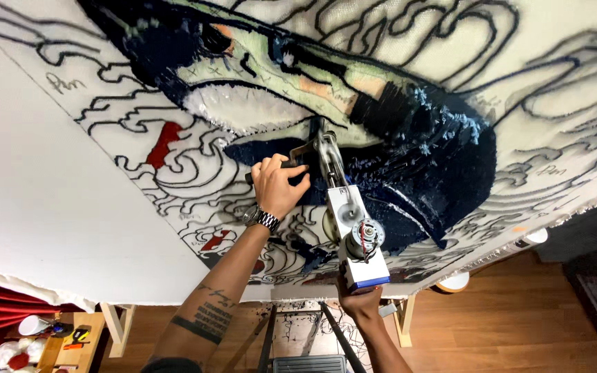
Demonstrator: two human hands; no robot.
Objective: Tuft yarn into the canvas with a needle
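A white and blue tufting gun is pressed with its metal needle end against a large stretched cloth drawn with black outlines. My left hand, a banded watch on its wrist, grips the gun's front handle. My right hand holds the rear handle beneath the gun's body. The needle sits at the edge of a dark blue tufted patch, beside pale green and white filled areas.
The cloth hangs on a wooden frame over a brown wood floor. A plain white part of the cloth fills the left. A small table with yarn balls and a cup stands at lower left beside red fabric.
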